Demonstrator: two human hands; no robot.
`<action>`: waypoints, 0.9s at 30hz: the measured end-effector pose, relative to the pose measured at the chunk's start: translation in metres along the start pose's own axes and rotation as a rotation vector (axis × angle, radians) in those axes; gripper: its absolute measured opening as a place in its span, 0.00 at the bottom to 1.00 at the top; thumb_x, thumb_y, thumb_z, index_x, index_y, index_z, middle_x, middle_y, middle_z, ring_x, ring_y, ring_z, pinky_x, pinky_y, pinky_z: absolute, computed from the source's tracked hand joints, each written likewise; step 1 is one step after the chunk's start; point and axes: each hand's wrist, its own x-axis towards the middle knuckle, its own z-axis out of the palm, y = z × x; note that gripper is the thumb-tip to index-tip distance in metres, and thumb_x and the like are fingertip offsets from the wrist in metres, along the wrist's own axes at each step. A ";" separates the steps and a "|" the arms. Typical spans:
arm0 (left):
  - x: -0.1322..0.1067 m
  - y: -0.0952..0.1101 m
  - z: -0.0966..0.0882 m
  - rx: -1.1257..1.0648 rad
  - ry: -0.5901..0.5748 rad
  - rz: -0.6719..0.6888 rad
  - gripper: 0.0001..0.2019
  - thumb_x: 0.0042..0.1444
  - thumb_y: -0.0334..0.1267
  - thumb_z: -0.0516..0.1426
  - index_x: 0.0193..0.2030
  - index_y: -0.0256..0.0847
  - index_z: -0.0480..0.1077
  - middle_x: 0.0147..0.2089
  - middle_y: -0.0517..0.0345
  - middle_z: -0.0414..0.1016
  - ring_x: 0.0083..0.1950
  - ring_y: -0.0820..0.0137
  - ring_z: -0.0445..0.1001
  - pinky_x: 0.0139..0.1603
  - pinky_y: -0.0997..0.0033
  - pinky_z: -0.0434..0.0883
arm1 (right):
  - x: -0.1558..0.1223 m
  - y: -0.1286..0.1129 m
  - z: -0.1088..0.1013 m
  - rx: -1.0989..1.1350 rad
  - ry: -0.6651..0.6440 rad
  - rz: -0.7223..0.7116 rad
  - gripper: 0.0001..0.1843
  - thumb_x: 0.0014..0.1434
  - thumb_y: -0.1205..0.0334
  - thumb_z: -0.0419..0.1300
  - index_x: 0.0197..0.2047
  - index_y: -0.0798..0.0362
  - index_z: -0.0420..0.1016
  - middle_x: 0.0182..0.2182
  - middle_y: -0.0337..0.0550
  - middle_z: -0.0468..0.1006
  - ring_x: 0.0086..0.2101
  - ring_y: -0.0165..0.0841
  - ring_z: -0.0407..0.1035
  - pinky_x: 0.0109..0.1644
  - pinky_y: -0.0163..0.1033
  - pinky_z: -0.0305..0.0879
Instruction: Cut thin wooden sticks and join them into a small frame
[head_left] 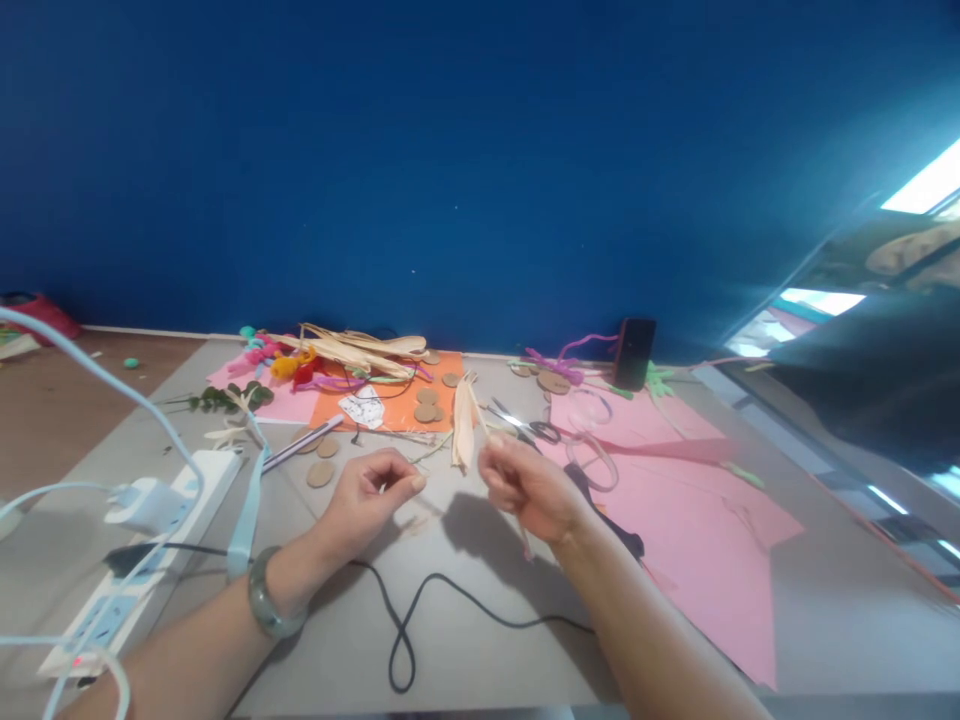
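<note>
My right hand (529, 490) is closed in a fist around a thin pale strip (480, 415), which sticks out above the fist, with an end also hanging below. To its left, my left hand (379, 490) has thumb and forefinger pressed together in a pinch; whatever is between the tips is too small to make out. A dried, straw-coloured husk (463, 430) lies on the table just beyond both hands. Scissors (525, 425) with dark handles rest behind my right hand. Several round brown discs (320, 473) lie beyond my left hand.
A white power strip (214, 480) with plugs and cables fills the left side. A black cord (401, 630) loops across the front. Pink paper sheets (697, 540) cover the right. At the back are a husk bundle (360, 350), an orange sheet (330, 408) and an upright phone (634, 355).
</note>
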 end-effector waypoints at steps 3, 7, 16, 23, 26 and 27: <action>0.000 -0.001 0.002 -0.073 -0.006 -0.043 0.11 0.48 0.40 0.62 0.23 0.36 0.69 0.22 0.62 0.67 0.24 0.76 0.63 0.26 0.77 0.61 | 0.003 0.005 0.001 -0.156 0.028 -0.079 0.19 0.55 0.49 0.59 0.25 0.53 0.58 0.18 0.30 0.62 0.15 0.20 0.43 0.19 0.30 0.36; -0.001 -0.004 0.005 -0.117 0.016 -0.112 0.11 0.46 0.41 0.63 0.23 0.36 0.69 0.20 0.63 0.67 0.22 0.77 0.63 0.24 0.78 0.61 | 0.002 0.021 0.014 -0.390 -0.066 -0.128 0.16 0.57 0.51 0.57 0.27 0.54 0.63 0.20 0.32 0.62 0.20 0.23 0.53 0.24 0.31 0.48; -0.001 -0.007 0.009 -0.072 0.061 -0.137 0.12 0.44 0.43 0.64 0.23 0.34 0.73 0.22 0.58 0.73 0.22 0.75 0.68 0.23 0.77 0.63 | -0.003 0.026 0.026 -0.374 -0.079 -0.103 0.19 0.56 0.47 0.57 0.27 0.53 0.61 0.19 0.33 0.64 0.20 0.24 0.54 0.23 0.32 0.48; -0.004 -0.008 0.010 -0.043 -0.005 -0.061 0.11 0.47 0.42 0.63 0.26 0.34 0.75 0.28 0.52 0.77 0.30 0.69 0.74 0.31 0.74 0.70 | -0.001 0.025 0.023 -0.192 -0.129 0.030 0.21 0.54 0.46 0.60 0.25 0.53 0.59 0.19 0.32 0.65 0.17 0.21 0.48 0.20 0.30 0.40; -0.004 -0.009 0.009 -0.053 -0.029 -0.061 0.10 0.48 0.41 0.62 0.28 0.34 0.76 0.30 0.50 0.78 0.31 0.68 0.75 0.33 0.73 0.71 | 0.000 0.026 0.021 -0.217 -0.117 -0.002 0.22 0.53 0.46 0.60 0.24 0.53 0.58 0.19 0.32 0.64 0.17 0.21 0.49 0.20 0.30 0.41; -0.004 -0.009 0.009 -0.054 -0.033 -0.060 0.10 0.48 0.41 0.62 0.28 0.34 0.76 0.31 0.50 0.78 0.32 0.68 0.75 0.33 0.73 0.71 | 0.000 0.026 0.021 -0.230 -0.108 -0.016 0.22 0.54 0.46 0.60 0.24 0.53 0.58 0.19 0.32 0.64 0.18 0.21 0.49 0.20 0.30 0.41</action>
